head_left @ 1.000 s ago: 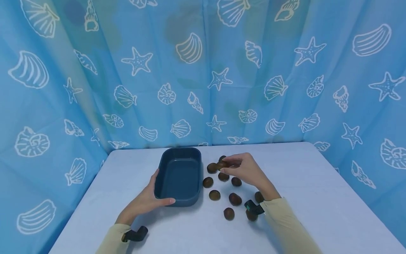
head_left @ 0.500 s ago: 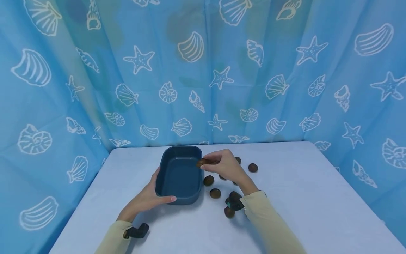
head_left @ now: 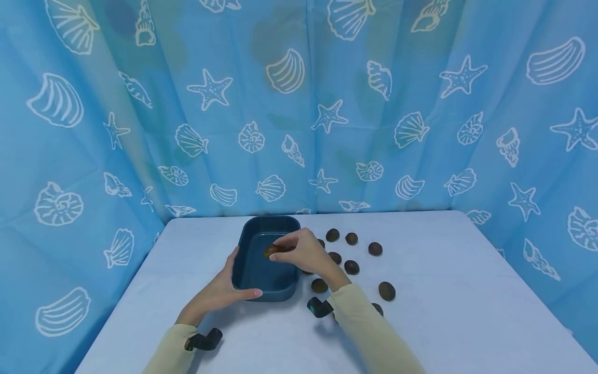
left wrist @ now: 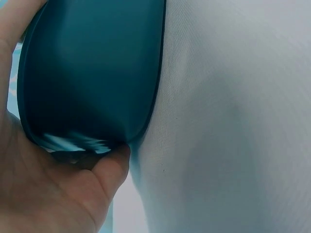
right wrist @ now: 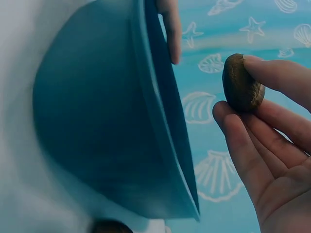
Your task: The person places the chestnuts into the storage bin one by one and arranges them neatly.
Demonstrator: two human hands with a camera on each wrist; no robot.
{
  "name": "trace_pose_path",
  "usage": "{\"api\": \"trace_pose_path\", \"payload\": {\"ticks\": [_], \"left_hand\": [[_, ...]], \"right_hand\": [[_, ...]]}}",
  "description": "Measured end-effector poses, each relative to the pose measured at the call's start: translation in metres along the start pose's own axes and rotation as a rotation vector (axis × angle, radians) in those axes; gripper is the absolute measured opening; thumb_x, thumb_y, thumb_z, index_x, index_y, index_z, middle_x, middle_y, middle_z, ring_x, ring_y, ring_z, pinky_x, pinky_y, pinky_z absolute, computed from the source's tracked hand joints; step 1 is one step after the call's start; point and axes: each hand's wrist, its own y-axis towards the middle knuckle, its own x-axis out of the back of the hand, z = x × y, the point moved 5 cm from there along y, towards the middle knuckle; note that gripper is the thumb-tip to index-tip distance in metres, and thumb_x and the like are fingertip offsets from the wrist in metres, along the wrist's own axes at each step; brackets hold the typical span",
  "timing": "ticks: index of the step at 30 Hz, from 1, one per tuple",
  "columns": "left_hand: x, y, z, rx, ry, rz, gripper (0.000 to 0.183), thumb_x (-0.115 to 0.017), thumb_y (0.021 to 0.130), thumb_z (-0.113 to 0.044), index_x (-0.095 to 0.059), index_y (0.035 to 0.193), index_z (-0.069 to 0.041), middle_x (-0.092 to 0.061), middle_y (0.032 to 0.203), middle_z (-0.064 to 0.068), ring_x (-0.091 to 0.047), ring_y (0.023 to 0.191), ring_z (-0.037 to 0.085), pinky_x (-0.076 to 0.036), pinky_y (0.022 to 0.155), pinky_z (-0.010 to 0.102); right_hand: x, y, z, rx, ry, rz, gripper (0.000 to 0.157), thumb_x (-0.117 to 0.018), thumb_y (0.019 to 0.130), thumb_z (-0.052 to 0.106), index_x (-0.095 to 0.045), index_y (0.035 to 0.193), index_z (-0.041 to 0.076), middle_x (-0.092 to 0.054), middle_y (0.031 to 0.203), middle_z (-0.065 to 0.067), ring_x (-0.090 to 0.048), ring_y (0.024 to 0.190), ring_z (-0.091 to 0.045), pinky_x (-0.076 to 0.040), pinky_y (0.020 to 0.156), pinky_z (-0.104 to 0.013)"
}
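Observation:
A deep blue rectangular baking dish (head_left: 259,272) stands on the white table. My left hand (head_left: 216,295) holds its near left corner, thumb on the front rim and fingers along the left side. Over the dish, my right hand (head_left: 306,253) pinches a brown chestnut (right wrist: 237,90) between thumb and fingertips. The right wrist view shows this chestnut raised beyond the dish's rim (right wrist: 155,107). What shows of the dish's inside is bare blue, though my right hand covers part of it.
Several more chestnuts (head_left: 352,267) lie scattered on the table right of the dish, some partly hidden by my right arm. The white tablecloth (head_left: 448,301) ends at a blue curtain (head_left: 322,150) printed with shells behind and at both sides.
My right hand has carried the chestnut leftward from among the others on the table to over the dish. My left hand keeps its hold on the dish.

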Motion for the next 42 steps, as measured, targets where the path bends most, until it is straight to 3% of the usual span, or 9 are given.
{"api": "trace_pose_path", "payload": {"ticks": [11,24,36,42], "left_hand": [[0.0,0.001,0.0,-0.036,-0.023,0.017,0.134,-0.084,0.08,-0.055,0.011,0.166,-0.016,-0.008,0.175,0.02,-0.024,0.157,0.048,-0.029,0.118,0.075],[0.002,0.0,-0.002,-0.079,-0.042,0.035,0.131,-0.082,0.083,-0.05,0.013,0.165,-0.014,-0.009,0.174,0.022,-0.026,0.157,0.046,-0.029,0.119,0.074],[0.003,-0.002,-0.005,-0.104,-0.045,0.042,0.131,-0.082,0.084,-0.049,0.015,0.165,-0.015,-0.005,0.175,0.02,-0.022,0.158,0.045,-0.026,0.12,0.074],[0.002,-0.001,-0.003,-0.075,-0.025,0.035,0.134,-0.082,0.082,-0.054,0.014,0.165,-0.014,-0.006,0.174,0.022,-0.02,0.159,0.046,-0.026,0.12,0.074]], "right_hand": [[-0.035,0.006,-0.001,0.041,0.005,0.038,0.024,-0.084,0.088,0.022,-0.081,0.107,0.008,-0.081,0.1,-0.007,-0.074,0.088,-0.012,-0.063,0.081,-0.027],[-0.061,0.012,-0.006,-0.023,-0.031,0.093,0.022,-0.084,0.088,0.02,-0.082,0.106,0.008,-0.081,0.1,-0.004,-0.074,0.088,-0.008,-0.063,0.082,-0.024],[-0.073,0.012,-0.007,-0.055,-0.191,0.154,0.015,-0.082,0.089,0.019,-0.083,0.102,0.011,-0.08,0.091,0.003,-0.068,0.078,-0.002,-0.06,0.075,-0.019],[-0.077,0.011,-0.008,-0.084,-0.289,0.172,0.016,-0.083,0.088,0.021,-0.083,0.101,0.012,-0.081,0.089,0.005,-0.068,0.075,-0.001,-0.059,0.072,-0.02]]}}
